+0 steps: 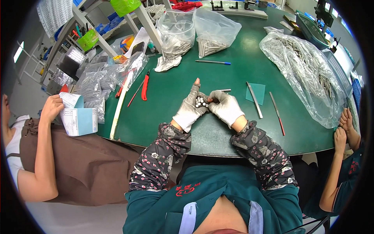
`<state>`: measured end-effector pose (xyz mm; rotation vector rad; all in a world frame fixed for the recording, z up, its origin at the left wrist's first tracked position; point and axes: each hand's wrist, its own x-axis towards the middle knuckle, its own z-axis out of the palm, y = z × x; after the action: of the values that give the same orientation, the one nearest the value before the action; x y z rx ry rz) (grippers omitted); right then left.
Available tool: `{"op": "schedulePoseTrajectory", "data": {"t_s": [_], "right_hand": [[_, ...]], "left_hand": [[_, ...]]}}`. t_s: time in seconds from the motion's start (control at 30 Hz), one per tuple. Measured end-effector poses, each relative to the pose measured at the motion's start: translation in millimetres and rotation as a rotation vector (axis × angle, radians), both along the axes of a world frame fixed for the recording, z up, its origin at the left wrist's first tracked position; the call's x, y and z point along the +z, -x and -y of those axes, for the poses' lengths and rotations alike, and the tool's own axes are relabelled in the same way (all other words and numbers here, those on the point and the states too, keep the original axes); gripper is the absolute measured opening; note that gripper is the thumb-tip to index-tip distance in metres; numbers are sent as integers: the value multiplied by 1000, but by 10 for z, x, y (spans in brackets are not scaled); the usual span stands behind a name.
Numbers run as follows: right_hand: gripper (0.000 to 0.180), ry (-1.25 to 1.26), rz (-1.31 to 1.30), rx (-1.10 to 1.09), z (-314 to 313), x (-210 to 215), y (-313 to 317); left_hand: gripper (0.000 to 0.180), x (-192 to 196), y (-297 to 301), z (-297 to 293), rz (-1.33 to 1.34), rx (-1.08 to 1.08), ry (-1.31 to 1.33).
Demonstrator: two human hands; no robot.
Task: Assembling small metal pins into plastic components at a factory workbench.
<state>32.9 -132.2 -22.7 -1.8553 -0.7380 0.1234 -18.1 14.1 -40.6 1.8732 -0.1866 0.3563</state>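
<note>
Mid-frame, left hand (191,108) curls round rods (200,102) beside right hand (227,108) — that one bent-fingered, hold unclear — likely checking, next wanting steadiness

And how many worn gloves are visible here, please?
2: one pale glove on the left hand, which holds rods; a second glove on the right hand. Others may be hidden.

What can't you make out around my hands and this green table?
All in the head view:
Bundled rods: full lengths, hidden by the left hand; exact count, ends too small.
Silver rod: left end, behind the right hand.
Co-worker at right: head, cut off by the picture's edge.
</note>
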Motion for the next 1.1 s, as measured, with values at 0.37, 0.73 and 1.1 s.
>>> {"op": "schedulePoseTrajectory", "data": {"t_s": [0.37,0.73,1.1], "right_hand": [[10,12,29,43,3,-21,33],[10,11,66,33,11,-32,52],[18,174,136,-116,-127,233,136]], "left_hand": [[103,-13,64,3,30,-50,-2],[98,6,80,14,41,-54,-7],[92,-5,68,-74,32,34,-45]]}}
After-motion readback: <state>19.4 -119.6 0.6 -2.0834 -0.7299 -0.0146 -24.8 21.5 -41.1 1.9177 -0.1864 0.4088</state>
